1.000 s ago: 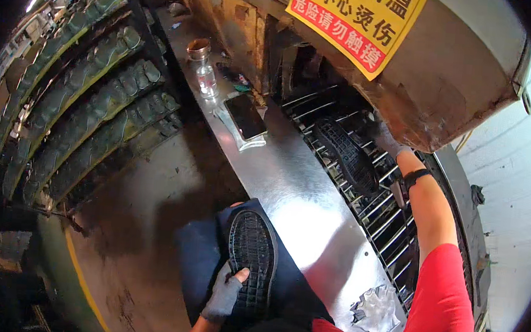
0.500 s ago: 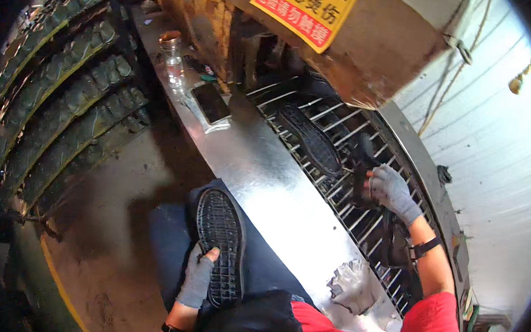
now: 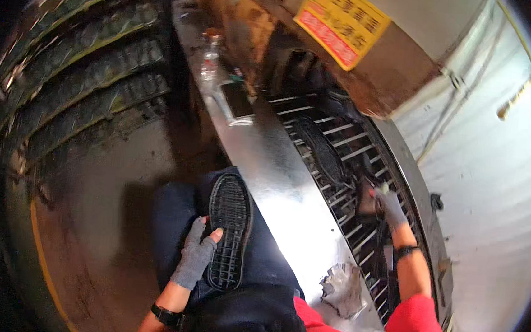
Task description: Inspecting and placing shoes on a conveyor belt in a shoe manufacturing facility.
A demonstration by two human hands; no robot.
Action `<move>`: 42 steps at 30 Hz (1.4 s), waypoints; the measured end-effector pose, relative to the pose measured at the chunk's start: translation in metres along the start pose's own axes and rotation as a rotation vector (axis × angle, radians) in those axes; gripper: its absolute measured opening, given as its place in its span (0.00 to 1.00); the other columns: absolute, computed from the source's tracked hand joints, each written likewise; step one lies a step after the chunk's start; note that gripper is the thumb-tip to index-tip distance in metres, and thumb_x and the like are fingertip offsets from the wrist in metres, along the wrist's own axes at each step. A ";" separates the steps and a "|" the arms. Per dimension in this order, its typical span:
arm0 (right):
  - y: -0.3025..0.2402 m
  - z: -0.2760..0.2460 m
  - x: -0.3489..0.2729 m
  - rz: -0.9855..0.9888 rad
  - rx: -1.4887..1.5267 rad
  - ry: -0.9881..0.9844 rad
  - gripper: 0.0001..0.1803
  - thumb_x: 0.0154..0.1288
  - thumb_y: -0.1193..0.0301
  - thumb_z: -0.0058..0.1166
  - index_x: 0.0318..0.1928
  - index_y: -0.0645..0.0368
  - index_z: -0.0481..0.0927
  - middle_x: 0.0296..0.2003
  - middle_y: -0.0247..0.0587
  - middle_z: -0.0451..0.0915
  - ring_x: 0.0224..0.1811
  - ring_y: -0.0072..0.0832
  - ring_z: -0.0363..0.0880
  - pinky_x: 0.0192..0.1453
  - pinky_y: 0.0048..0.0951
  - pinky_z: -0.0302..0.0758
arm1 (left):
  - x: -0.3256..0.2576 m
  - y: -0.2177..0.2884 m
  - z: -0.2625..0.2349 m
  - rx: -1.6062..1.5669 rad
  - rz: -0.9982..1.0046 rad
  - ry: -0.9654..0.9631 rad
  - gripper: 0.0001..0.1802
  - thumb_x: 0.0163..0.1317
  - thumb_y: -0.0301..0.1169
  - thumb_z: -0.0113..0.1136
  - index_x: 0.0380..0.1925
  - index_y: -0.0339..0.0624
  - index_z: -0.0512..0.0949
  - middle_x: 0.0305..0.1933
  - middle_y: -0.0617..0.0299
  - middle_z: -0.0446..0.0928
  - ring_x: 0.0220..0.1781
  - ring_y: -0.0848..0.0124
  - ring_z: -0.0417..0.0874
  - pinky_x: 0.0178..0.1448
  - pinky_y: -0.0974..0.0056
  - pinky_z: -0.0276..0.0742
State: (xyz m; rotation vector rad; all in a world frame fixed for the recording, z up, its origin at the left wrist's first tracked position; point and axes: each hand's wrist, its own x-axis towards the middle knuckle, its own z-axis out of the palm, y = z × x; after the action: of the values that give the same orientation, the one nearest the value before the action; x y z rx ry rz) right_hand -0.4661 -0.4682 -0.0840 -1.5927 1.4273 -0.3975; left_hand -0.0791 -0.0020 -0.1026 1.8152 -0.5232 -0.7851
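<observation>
A black shoe sole (image 3: pixel 228 238) with a gridded face turned up lies lengthwise over my dark-trousered lap. My left hand (image 3: pixel 194 257), in a grey fingerless glove, grips its left edge, thumb on the face. My right hand (image 3: pixel 390 208), gloved the same way, reaches out over a rack of metal bars (image 3: pixel 348 141). Its fingers are closed at the upper edge of a dark, brownish shoe piece (image 3: pixel 367 201); motion blur hides the exact grip. Left of that hand, another black sole (image 3: pixel 322 148) rests on the bars.
Between my lap and the bars runs a shiny metal ledge (image 3: pixel 276 192). A phone (image 3: pixel 237 99), a glass bottle (image 3: pixel 210 62) and a crumpled grey glove (image 3: pixel 344 289) lie or stand on it. A machine housing with a yellow warning sign (image 3: pixel 342 23) overhangs the bars. Racks of shoes (image 3: pixel 93 59) stand left.
The view has swung slightly, shifting the surroundings. My right hand has come a little nearer, and the brownish piece beside it shows more plainly. My left hand still keeps the sole on my lap.
</observation>
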 end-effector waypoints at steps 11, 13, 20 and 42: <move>-0.102 0.156 -0.188 -0.221 0.311 -0.531 0.45 0.51 0.53 0.81 0.64 0.69 0.80 0.51 0.42 0.89 0.50 0.29 0.87 0.59 0.33 0.82 | 0.027 0.105 0.017 -0.664 0.267 -0.173 0.42 0.73 0.29 0.69 0.81 0.41 0.59 0.76 0.51 0.69 0.73 0.65 0.74 0.72 0.61 0.74; -0.144 0.189 -0.223 -0.410 -0.006 -0.545 0.46 0.48 0.55 0.83 0.64 0.69 0.81 0.50 0.44 0.89 0.51 0.29 0.87 0.58 0.32 0.81 | 0.037 0.098 0.022 -0.525 0.418 0.047 0.42 0.73 0.38 0.68 0.81 0.45 0.59 0.70 0.51 0.76 0.73 0.62 0.75 0.76 0.55 0.72; -0.166 0.243 -0.225 -0.300 0.326 -0.802 0.56 0.64 0.26 0.57 0.67 0.68 0.77 0.58 0.44 0.83 0.55 0.28 0.83 0.61 0.35 0.80 | 0.029 0.110 -0.023 -1.043 0.424 -0.363 0.52 0.66 0.57 0.71 0.80 0.46 0.58 0.67 0.40 0.78 0.67 0.40 0.82 0.68 0.39 0.83; -0.141 0.255 -0.206 0.251 0.966 -0.706 0.41 0.75 0.39 0.56 0.68 0.63 0.74 0.54 0.49 0.86 0.50 0.35 0.90 0.57 0.38 0.89 | 0.080 0.076 -0.073 -0.861 0.198 -0.212 0.38 0.69 0.51 0.59 0.73 0.39 0.72 0.57 0.58 0.83 0.53 0.67 0.86 0.61 0.61 0.84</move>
State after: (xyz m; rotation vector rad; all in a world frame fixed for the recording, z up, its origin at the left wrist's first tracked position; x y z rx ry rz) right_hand -0.2461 -0.1917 -0.0359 -0.6353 0.6751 -0.2629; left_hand 0.0293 -0.0360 -0.0360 0.8812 -0.3994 -0.8888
